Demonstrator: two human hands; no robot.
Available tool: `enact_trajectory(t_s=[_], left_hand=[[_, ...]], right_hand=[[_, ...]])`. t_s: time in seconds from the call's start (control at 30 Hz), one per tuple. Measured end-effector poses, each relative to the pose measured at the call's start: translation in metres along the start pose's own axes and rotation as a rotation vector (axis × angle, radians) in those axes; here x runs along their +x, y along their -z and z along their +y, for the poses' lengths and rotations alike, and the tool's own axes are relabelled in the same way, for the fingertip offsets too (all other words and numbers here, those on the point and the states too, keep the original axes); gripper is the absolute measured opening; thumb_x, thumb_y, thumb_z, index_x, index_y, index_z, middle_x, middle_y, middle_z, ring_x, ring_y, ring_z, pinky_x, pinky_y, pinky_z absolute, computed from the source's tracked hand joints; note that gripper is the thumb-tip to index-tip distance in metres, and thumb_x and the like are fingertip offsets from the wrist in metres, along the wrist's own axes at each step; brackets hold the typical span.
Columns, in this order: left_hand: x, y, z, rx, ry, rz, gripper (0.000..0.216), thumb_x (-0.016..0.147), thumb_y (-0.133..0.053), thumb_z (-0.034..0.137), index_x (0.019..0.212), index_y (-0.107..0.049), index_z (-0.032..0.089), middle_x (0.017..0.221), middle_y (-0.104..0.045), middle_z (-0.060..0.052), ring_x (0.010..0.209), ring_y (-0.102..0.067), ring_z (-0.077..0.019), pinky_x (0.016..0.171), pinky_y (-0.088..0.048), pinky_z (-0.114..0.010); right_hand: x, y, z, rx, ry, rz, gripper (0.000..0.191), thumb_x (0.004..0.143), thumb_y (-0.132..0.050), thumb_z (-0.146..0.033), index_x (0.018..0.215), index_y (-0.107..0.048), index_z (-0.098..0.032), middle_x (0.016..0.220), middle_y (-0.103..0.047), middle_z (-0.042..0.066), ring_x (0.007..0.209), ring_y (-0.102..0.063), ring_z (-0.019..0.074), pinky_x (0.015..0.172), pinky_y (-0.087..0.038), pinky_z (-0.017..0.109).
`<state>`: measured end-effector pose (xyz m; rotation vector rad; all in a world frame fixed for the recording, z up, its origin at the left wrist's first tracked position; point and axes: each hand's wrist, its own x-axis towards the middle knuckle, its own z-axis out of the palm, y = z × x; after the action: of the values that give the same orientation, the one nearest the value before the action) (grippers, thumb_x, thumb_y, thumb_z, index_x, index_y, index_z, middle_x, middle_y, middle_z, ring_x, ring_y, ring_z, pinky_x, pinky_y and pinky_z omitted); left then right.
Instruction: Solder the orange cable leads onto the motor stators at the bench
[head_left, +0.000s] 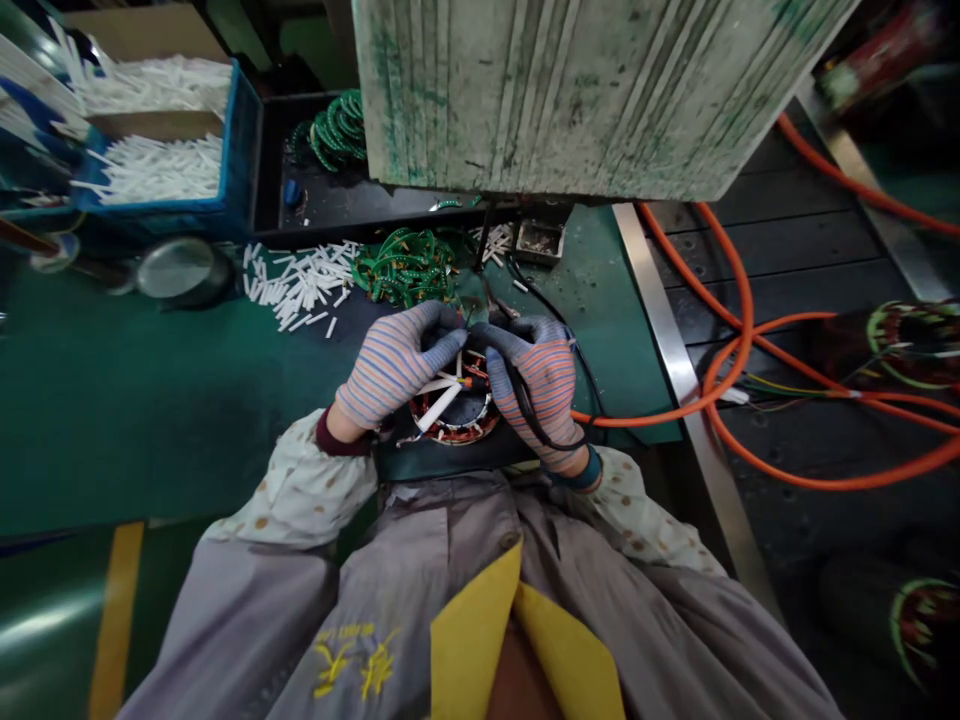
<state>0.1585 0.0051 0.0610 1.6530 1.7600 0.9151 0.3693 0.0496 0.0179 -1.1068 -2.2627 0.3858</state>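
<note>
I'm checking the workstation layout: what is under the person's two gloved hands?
A motor stator with copper windings and white sleeved leads lies under the left hand and right hand. Its top half is covered.

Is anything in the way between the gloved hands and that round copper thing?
Nothing visible: the left hand and right hand already rest on the round copper-wound motor stator, fingertips meeting over its white-sleeved wires.

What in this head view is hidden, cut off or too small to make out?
- Motor stator: mostly covered by the left hand and right hand.
- What the fingers pinch above the white sleeves: too small to tell.
- Second stator: cut off by the right edge.
- Blue bin of white tubes: cut off at the left edge.
- Bench behind the grey panel: hidden.
</note>
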Motion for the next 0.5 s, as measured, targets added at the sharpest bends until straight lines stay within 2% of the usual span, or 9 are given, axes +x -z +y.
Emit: enact_trajectory(t_s=[0.1, 0.2, 0.27, 0.33, 0.43, 0.5], left_hand=[[0.002, -0.002, 0.005, 0.225, -0.03, 0.028, 0.022, 0.102, -0.065, 0.039, 0.106, -0.078, 0.022, 0.095, -0.077, -0.005, 0.093, -0.072, -0.0278, 0.09, -0.057, -0.04], [0.005, -0.004, 0.01, 0.47, -0.108, 0.014, 0.02, 0.1, -0.068, 0.034, 0.108, -0.081, 0.022, 0.111, -0.073, -0.012, 0.111, -0.069, -0.0354, 0.107, -0.056, -0.049], [0.008, -0.006, 0.011, 0.547, -0.135, -0.011, 0.022, 0.101, -0.066, 0.032, 0.111, -0.081, 0.02, 0.122, -0.07, -0.015, 0.118, -0.067, -0.0382, 0.111, -0.055, -0.052], [0.009, -0.007, 0.011, 0.573, -0.12, -0.032, 0.024, 0.102, -0.063, 0.032, 0.113, -0.079, 0.018, 0.126, -0.068, -0.017, 0.118, -0.066, -0.0386, 0.108, -0.056, -0.051], [0.01, -0.008, 0.01, 0.593, -0.081, -0.051, 0.025, 0.104, -0.061, 0.034, 0.113, -0.078, 0.017, 0.125, -0.067, -0.018, 0.114, -0.067, -0.0373, 0.103, -0.058, -0.048], [0.01, -0.007, 0.01, 0.601, -0.072, -0.062, 0.025, 0.104, -0.062, 0.034, 0.112, -0.077, 0.017, 0.122, -0.067, -0.017, 0.111, -0.067, -0.0362, 0.101, -0.059, -0.047]], right_hand=[[0.001, 0.008, 0.004, 0.004, -0.022, -0.029, 0.039, 0.107, -0.057, -0.031, 0.134, -0.086, -0.029, 0.124, -0.066, 0.014, 0.116, -0.062, 0.0337, 0.106, -0.054, 0.052], [0.006, 0.014, 0.008, -0.007, 0.035, -0.135, 0.035, 0.106, -0.059, -0.031, 0.124, -0.089, -0.029, 0.12, -0.068, 0.014, 0.114, -0.062, 0.0341, 0.106, -0.054, 0.053], [0.007, 0.012, 0.011, -0.001, 0.067, -0.169, 0.034, 0.105, -0.059, -0.033, 0.122, -0.089, -0.029, 0.119, -0.069, 0.014, 0.113, -0.063, 0.0342, 0.106, -0.054, 0.053], [-0.001, 0.007, 0.014, 0.02, 0.049, -0.075, 0.036, 0.104, -0.058, -0.034, 0.122, -0.089, -0.028, 0.116, -0.07, 0.014, 0.11, -0.065, 0.0339, 0.1, -0.055, 0.052], [-0.028, -0.001, 0.02, 0.091, 0.041, 0.172, 0.036, 0.104, -0.056, -0.038, 0.114, -0.088, -0.027, 0.105, -0.072, 0.014, 0.099, -0.067, 0.0327, 0.089, -0.055, 0.049], [-0.047, -0.001, 0.025, 0.171, 0.085, 0.241, 0.03, 0.102, -0.059, -0.041, 0.106, -0.087, -0.028, 0.096, -0.074, 0.011, 0.091, -0.068, 0.0309, 0.085, -0.056, 0.047]])
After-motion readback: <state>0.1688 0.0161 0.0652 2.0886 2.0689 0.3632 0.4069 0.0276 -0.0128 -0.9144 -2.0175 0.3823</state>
